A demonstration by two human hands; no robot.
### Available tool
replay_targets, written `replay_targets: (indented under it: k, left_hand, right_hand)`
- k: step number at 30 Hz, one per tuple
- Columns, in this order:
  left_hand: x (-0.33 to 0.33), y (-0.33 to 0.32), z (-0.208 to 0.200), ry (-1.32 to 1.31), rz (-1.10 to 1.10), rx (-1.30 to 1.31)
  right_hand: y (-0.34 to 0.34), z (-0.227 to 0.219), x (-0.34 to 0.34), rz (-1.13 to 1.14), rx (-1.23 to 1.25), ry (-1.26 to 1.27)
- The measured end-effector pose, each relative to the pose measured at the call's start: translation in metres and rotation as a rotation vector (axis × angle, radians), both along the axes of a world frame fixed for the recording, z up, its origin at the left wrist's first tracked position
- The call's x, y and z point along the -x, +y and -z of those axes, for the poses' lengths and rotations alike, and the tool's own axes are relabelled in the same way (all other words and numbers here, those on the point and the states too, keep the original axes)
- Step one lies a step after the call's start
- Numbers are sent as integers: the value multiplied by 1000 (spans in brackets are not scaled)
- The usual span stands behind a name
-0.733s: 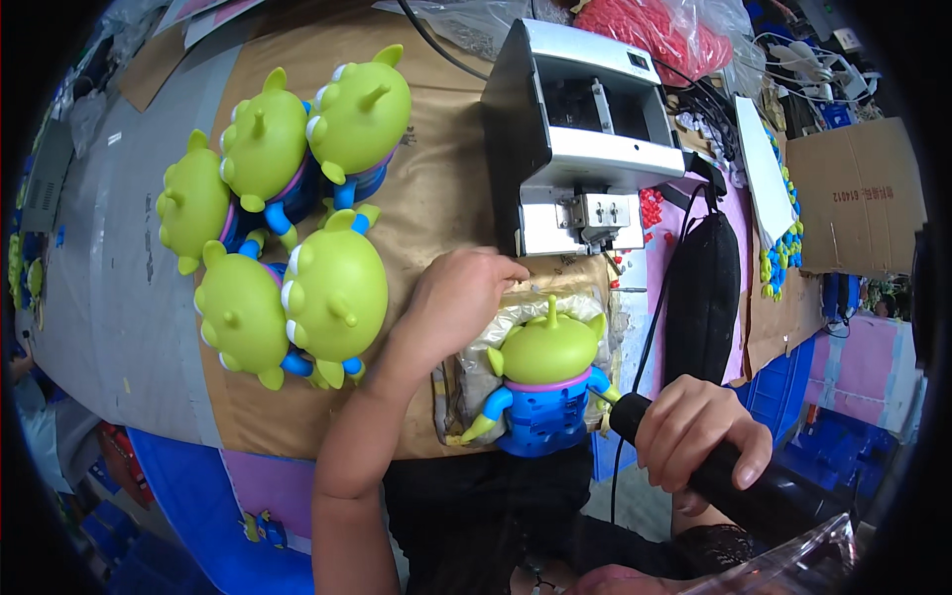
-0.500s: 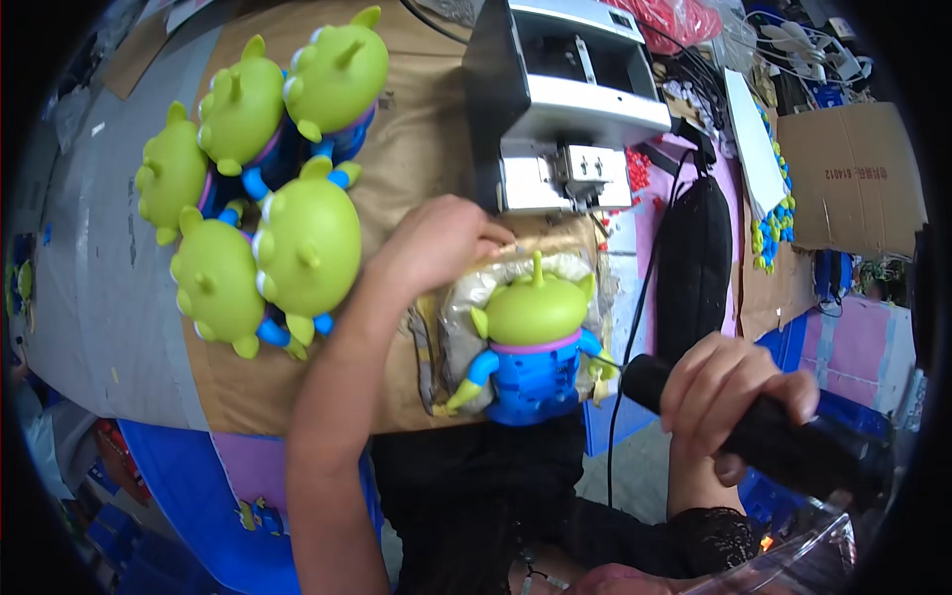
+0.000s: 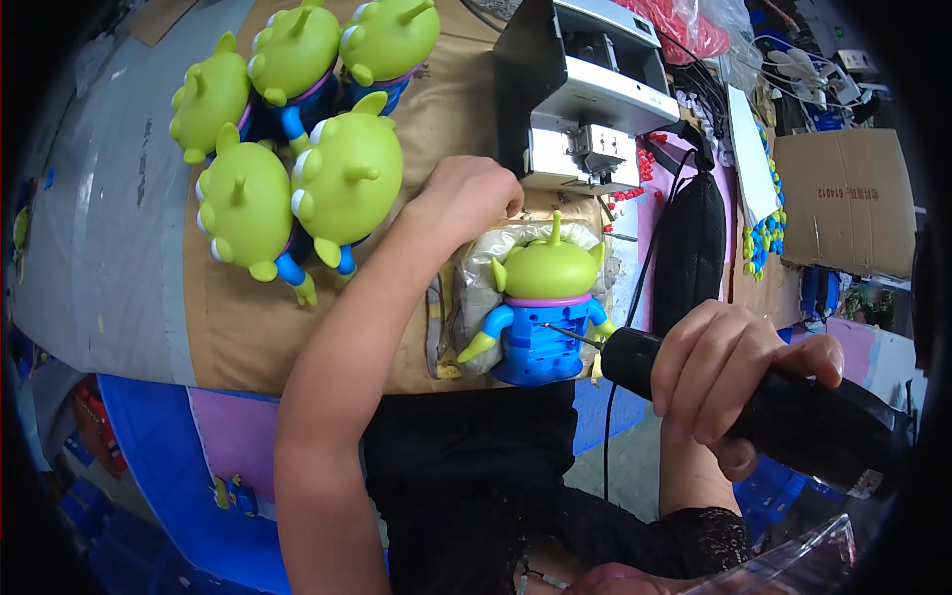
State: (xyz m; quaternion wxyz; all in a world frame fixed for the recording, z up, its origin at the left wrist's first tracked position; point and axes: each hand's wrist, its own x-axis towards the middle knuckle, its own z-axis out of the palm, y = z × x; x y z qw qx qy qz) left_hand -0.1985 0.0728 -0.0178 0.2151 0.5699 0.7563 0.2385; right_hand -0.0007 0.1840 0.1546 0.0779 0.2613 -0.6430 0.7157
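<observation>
A green-headed, blue-bodied toy figure (image 3: 550,273) lies back up on a padded, plastic-covered cushion (image 3: 476,273), with holes and a recess showing in its back. My right hand (image 3: 719,372) is wrapped around a black electric screwdriver (image 3: 813,426). Its thin bit points left over the toy's blue back; whether the tip touches cannot be made out. Beyond the cushion's upper left edge, my left hand (image 3: 474,193) is closed with fingers curled down beside a metal dispensing machine (image 3: 585,149). What its fingertips hold, if anything, is hidden.
Several similar toy figures (image 3: 352,183) stand at the left on brown paper. Red small parts (image 3: 645,169) lie right of the machine. A black cable (image 3: 640,288) and a black pouch (image 3: 691,248) hang at the right, near a cardboard box (image 3: 843,198). A blue bin (image 3: 149,436) sits below left.
The screwdriver has moved left, its bit now over the toy's back. My left hand's fingers have curled in closer to the machine. The whole view has shifted slightly.
</observation>
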Motion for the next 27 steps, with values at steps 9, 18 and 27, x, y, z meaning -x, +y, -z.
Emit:
replay_targets:
  k: [9,18,27]
  left_hand:
    - [1,2,1,16,23,-5]
    - [-6,-7,10,-18,-86,-156]
    - [-1,-7,8,-44,-74,-99]
  right_hand:
    - [-11,22,12,12,-28,32]
    - [-23,44,23,-32,74,72]
    - [-25,52,29,-124,132,96]
